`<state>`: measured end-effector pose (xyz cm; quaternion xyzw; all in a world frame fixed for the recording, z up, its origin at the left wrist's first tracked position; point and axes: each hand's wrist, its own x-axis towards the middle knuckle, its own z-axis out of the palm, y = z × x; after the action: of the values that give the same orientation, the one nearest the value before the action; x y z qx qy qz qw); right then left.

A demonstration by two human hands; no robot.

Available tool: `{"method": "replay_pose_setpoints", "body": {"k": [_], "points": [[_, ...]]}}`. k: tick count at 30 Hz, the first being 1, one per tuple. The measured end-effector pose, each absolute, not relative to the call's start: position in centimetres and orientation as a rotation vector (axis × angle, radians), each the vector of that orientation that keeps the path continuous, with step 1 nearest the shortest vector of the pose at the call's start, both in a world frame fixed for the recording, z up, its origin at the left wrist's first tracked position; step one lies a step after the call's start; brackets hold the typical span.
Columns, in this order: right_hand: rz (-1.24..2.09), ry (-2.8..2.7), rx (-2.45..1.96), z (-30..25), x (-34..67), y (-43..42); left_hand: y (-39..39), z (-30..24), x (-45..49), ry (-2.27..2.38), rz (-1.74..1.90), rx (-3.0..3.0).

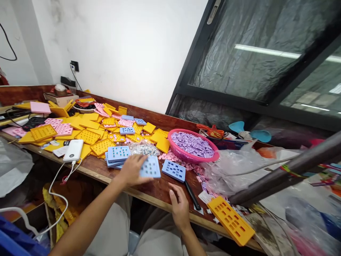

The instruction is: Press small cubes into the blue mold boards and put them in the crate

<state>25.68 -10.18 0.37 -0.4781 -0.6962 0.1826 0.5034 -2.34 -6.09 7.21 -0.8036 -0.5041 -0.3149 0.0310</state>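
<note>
My left hand (133, 170) is closed on the edge of a light blue plastic plate (150, 167) with rows of small raised parts, slightly blurred. Left of it, another light blue plate (118, 153) rests on a small stack at the table edge. My right hand (180, 206) hovers near the table's front edge, fingers loosely bent and apart, nothing visible in it. Just beyond lies a light blue plate with square holes (174, 170). Beside that plate is a black-handled tool (193, 195), its front end hidden. Behind my left hand sits a clear bag of small parts (144, 148).
A pink basket (215, 156) holds many small purple pieces, with pink pieces scattered around it. Yellow and pink plates (89, 124) heap up on the left. A white power bank (73, 150) trails a cable off the edge. A yellow mould (231, 220) and a dark pole (287, 170) stand right.
</note>
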Motion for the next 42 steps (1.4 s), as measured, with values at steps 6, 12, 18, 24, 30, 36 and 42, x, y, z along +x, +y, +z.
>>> {"method": "replay_pose_setpoints", "body": {"k": [6,12,18,24,30,36,42], "points": [[0.529,-1.729,-1.143,0.8,25.3,-10.3,-3.7,10.1,-12.7,-1.917,-0.769,-2.217],[-0.093,-2.141,-1.273,2.3,27.8,-4.4,-2.1,7.4,-14.8,-2.004,-0.588,-2.413],[-0.286,-2.37,-1.315,1.1,28.9,-1.1,-3.7,10.6,-12.0,-1.806,-0.813,-2.272],[0.042,-2.403,-1.048,2.2,25.3,-5.7,-3.9,8.9,-1.2,-1.445,-1.072,-2.529],[0.549,-2.083,-1.032,5.0,24.4,-1.1,5.6,5.7,4.3,-2.103,-0.872,-2.218],[0.789,-1.844,-1.251,4.2,24.8,8.9,10.2,5.3,4.7,-2.369,-0.997,-2.13],[0.728,-1.732,-1.296,1.0,22.7,12.3,11.4,4.0,4.1,-2.325,-1.286,-2.366]]}}
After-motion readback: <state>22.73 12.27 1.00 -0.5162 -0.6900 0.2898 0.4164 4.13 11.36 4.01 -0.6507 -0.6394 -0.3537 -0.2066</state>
